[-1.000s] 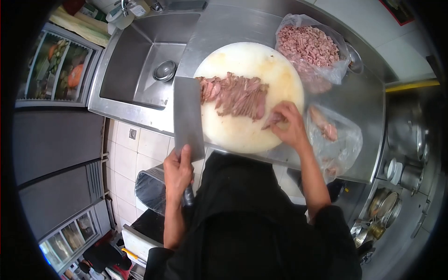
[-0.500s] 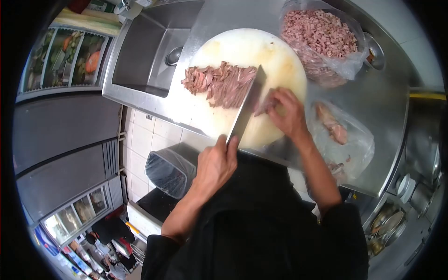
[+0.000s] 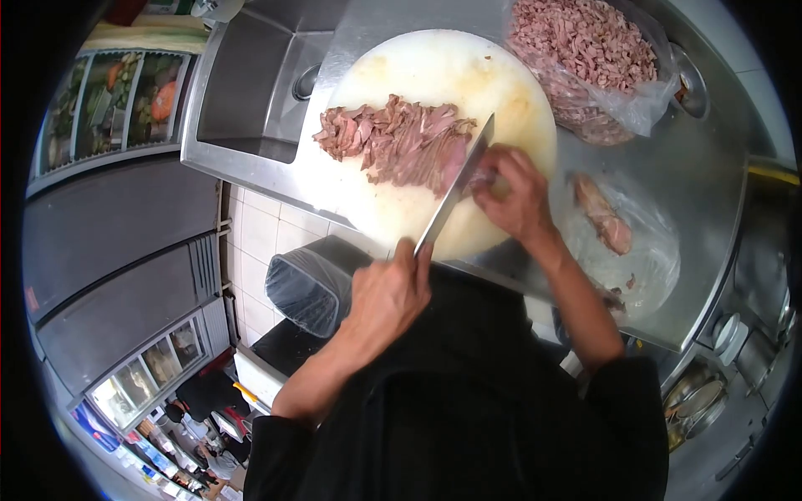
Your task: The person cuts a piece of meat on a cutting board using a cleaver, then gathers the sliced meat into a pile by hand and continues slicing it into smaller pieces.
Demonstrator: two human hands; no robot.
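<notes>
My left hand (image 3: 386,292) is wrapped around the handle of a long knife (image 3: 458,185), whose blade slants up across the round white cutting board (image 3: 418,63). Fingertips of my right hand (image 3: 520,199) pinch a small piece of meat (image 3: 482,177) on the blade's right side, partly hidden by the fingers. Left of the blade lies a pile of thinly sliced pinkish-brown meat (image 3: 397,142). To the right of the board, another piece of meat (image 3: 603,215) rests on a clear plastic bag (image 3: 656,250).
A clear bag of chopped meat (image 3: 585,46) sits behind the board at right, beside a metal bowl (image 3: 692,83). The steel sink (image 3: 251,92) is at left. Below the counter stands a lined bin (image 3: 307,288). Other people are visible far off at lower left.
The blade has gone from beside the slice pile to just right of it, closer to my right fingers. A fresh slice leans left of the blade. The whole view has shifted slightly.
</notes>
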